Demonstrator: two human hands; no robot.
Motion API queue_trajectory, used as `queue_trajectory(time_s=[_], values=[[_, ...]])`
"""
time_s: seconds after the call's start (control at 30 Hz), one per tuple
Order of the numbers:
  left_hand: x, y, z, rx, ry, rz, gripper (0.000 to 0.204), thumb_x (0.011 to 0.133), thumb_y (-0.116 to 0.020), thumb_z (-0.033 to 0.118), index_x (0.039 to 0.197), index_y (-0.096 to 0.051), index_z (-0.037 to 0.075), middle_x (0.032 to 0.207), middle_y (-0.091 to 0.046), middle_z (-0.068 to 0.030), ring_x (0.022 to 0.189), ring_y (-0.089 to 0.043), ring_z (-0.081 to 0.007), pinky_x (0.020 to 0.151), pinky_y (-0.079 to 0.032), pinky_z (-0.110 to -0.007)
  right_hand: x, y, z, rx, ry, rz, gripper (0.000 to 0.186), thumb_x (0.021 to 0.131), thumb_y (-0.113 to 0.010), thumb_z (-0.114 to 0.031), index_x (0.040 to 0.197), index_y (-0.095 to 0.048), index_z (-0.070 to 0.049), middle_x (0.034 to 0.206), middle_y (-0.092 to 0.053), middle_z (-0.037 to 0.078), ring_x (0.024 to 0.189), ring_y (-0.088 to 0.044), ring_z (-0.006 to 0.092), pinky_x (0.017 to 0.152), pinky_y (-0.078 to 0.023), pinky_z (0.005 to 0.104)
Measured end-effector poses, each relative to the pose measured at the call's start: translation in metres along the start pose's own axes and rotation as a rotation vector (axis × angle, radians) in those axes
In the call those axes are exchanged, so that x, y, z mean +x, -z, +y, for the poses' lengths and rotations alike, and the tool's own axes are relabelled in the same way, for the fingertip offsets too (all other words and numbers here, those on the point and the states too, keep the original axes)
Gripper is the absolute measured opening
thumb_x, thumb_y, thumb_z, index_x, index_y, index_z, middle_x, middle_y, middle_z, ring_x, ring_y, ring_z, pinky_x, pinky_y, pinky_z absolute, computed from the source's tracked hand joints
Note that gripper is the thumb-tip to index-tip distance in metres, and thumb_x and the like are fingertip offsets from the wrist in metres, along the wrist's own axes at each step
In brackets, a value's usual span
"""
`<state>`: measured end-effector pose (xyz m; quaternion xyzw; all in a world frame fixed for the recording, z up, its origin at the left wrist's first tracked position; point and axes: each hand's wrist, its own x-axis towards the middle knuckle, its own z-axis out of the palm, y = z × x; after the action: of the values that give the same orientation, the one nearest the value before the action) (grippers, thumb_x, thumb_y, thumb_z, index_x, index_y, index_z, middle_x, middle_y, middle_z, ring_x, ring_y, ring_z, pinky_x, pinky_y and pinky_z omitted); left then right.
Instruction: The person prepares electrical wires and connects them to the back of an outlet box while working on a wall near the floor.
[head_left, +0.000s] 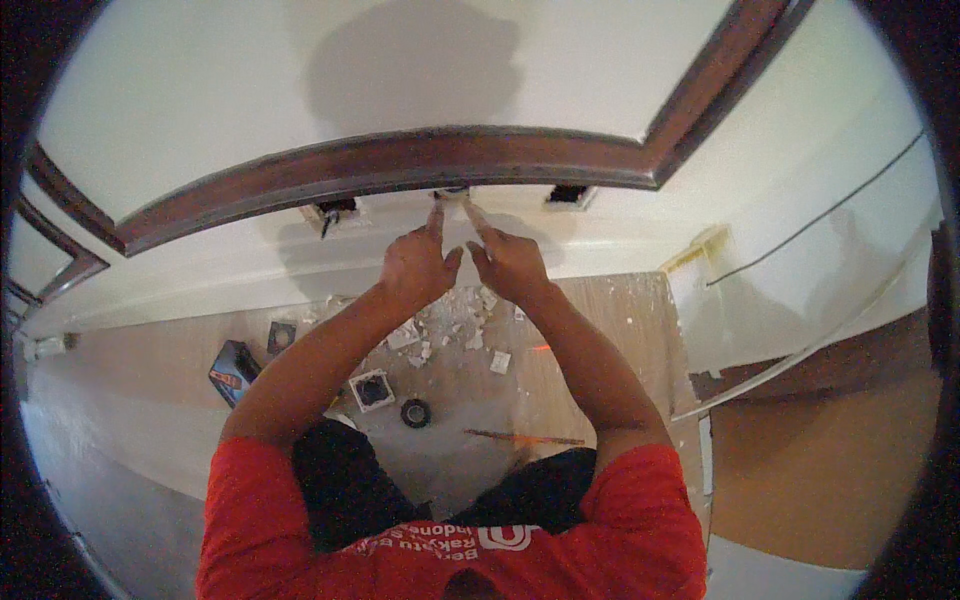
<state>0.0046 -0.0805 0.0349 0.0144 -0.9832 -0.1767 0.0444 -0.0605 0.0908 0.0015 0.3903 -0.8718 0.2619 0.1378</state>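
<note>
Both my hands reach up to a small opening (452, 191) in the white wall, just under a dark wooden moulding. My left hand (415, 262) has its index finger stretched to the opening's left side, thumb apart. Mirroring it, my right hand (512, 265) extends its index finger to the right side. A pale edge shows between the two fingertips; whether it is a separate piece I cannot tell. No held object is visible in either hand. A second cut-out (335, 210) with dark wires lies to the left, and a third cut-out (568, 195) to the right.
White plaster fragments (470, 320) litter the wood-look surface below. Near my knees lie a square white-framed fitting (372, 390), a roll of black tape (415, 412) and a thin strip (525, 437). A dark square plate (282, 337) and a black case (232, 370) are leftward. A dark cable (820, 215) hangs right.
</note>
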Motion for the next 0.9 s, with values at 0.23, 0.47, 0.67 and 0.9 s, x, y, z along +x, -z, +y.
queue_trajectory(time_s=[0.23,0.47,0.67,0.9], values=[[0.009,-0.008,0.005,0.121,-0.049,-0.211,0.077,0.088,-0.060,0.035,0.146,-0.028,-0.003,0.103,-0.067,-0.0228,0.092,-0.067,-0.0368,0.081,-0.054,-0.044,-0.013,-0.017,0.015,0.077,0.039,-0.042,0.050,0.087,-0.063,-0.022,0.134,-0.049,-0.011,0.086,-0.067,0.018,0.072,-0.066,0.0365,0.064,-0.053,0.0453],[-0.002,0.009,0.015,0.110,0.072,-0.044,0.086,0.087,-0.063,0.035,0.150,-0.017,-0.001,0.105,-0.067,-0.0209,0.096,-0.066,-0.0361,0.083,-0.053,-0.043,-0.004,-0.002,-0.006,0.086,-0.066,-0.084,0.047,0.089,-0.059,-0.023,0.132,-0.051,-0.006,0.083,-0.067,0.020,0.072,-0.065,0.0387,0.067,-0.052,0.0487],[0.002,-0.007,0.019,0.161,0.045,-0.174,0.090,0.087,-0.063,0.038,0.152,-0.012,0.002,0.110,-0.065,-0.0235,0.098,-0.065,-0.0387,0.084,-0.053,-0.046,-0.007,-0.005,0.015,0.005,0.014,-0.170,0.053,0.090,-0.057,-0.023,0.137,-0.043,-0.004,0.079,-0.066,0.021,0.074,-0.065,0.0391,0.069,-0.051,0.0498],[0.002,-0.002,0.023,0.189,0.013,-0.125,0.090,0.088,-0.064,0.036,0.155,-0.007,0.015,0.113,-0.064,-0.0215,0.102,-0.064,-0.0383,0.086,-0.052,-0.048,-0.012,0.000,0.014,-0.038,-0.040,-0.209,0.044,0.090,-0.057,-0.023,0.130,-0.052,-0.005,0.083,-0.067,0.021,0.077,-0.065,0.0391,0.071,-0.051,0.0498]])
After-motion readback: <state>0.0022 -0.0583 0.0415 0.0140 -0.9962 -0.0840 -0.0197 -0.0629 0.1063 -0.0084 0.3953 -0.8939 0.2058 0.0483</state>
